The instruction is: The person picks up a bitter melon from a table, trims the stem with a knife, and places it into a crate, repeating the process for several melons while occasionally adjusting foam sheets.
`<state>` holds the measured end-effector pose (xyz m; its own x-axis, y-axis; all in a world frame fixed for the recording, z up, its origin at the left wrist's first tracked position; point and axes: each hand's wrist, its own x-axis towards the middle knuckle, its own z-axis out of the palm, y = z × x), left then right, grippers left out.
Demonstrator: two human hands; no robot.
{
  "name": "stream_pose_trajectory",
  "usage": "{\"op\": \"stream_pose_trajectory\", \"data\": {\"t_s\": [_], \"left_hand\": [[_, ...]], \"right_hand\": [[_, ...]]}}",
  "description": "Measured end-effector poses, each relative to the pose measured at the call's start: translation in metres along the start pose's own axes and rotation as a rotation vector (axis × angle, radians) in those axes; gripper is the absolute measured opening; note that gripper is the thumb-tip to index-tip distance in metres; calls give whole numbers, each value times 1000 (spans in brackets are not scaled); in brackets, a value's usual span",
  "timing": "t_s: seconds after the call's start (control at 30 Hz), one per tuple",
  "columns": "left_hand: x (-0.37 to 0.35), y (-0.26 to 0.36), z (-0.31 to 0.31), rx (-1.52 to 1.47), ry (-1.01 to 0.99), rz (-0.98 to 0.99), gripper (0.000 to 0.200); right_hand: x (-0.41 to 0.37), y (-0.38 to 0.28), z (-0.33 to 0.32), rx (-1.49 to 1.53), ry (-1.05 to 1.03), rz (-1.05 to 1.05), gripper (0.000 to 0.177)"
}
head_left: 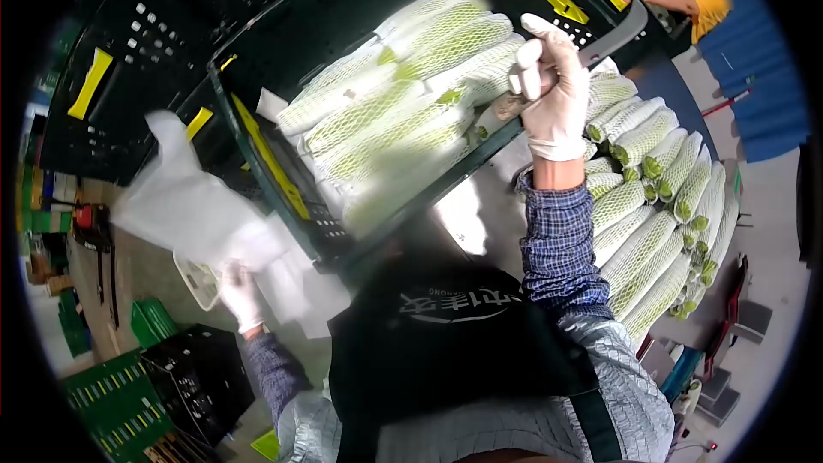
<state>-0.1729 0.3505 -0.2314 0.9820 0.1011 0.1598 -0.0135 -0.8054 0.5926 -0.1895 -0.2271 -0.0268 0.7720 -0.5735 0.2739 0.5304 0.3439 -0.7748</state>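
- Head view, nearest to the body: a black apron with white letters, and two checked sleeves coming out from it.
- The left hand, in a white glove, is low on the left side. It is closed on the lower edge of a white plastic sheet, which stands up from the hand and is blurred.
- Below this hand, on the floor, there are a black crate and green crates.
- The right hand, also in a white glove, is raised, with the fingers wrapped tightly into a fist around the handle of a knife.
- The knife is above the edge of a big black crate. Its long axis goes from lower left to upper right; the handle end comes out of the fist at the left, and the grey blade points up and right, away from the body.
- The big crate holds green vegetables in white foam nets, lying side by side.
- More netted vegetables lie in rows on the table at the right.
- Farthest, at the top right, is a co-worker's arm in a yellow sleeve.
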Motion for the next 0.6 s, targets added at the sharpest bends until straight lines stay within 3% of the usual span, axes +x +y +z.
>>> {"op": "stream_pose_trajectory", "data": {"t_s": [0.07,0.13,0.17,0.2,0.23,0.27,0.3,0.33,0.37,0.4,0.43,0.47,0.53,0.6], "left_hand": [[-26,-45,48,-142,-126,-243,28],[-21,-45,63,-84,-84,-390,26],[-8,-45,63,-105,-127,-412,26],[5,-56,63,-229,-185,-293,33],[21,-83,74,-171,-77,-109,42],[46,-113,77,57,-120,-190,48],[60,-40,44,0,-236,-393,51],[76,-23,33,-13,-280,-484,51],[89,-16,20,87,-291,-344,45],[116,-70,24,207,-236,-151,38],[119,-10,-3,140,-95,-83,33],[125,26,-20,-132,39,-42,31],[134,122,-63,-212,183,74,27],[138,207,-85,-222,232,348,22]], "right_hand": [[1,1,-2,5,-37,3,37],[1,1,-2,-52,7,10,33],[0,1,0,-53,-19,-7,34],[1,2,-2,-95,8,-12,34],[-1,0,1,-80,-1,-12,33],[-2,-2,4,-62,-8,-13,33],[0,-1,-1,-24,-54,-5,32],[0,0,-4,-24,-54,-15,33],[-1,0,-3,-25,-59,-18,33],[-1,0,-3,-25,-61,-24,33],[-1,0,-2,-20,-60,-21,33],[-1,0,-1,-16,-54,-19,33],[-2,-1,-1,13,-54,-7,32],[1,0,-6,29,-80,-18,32]]}}
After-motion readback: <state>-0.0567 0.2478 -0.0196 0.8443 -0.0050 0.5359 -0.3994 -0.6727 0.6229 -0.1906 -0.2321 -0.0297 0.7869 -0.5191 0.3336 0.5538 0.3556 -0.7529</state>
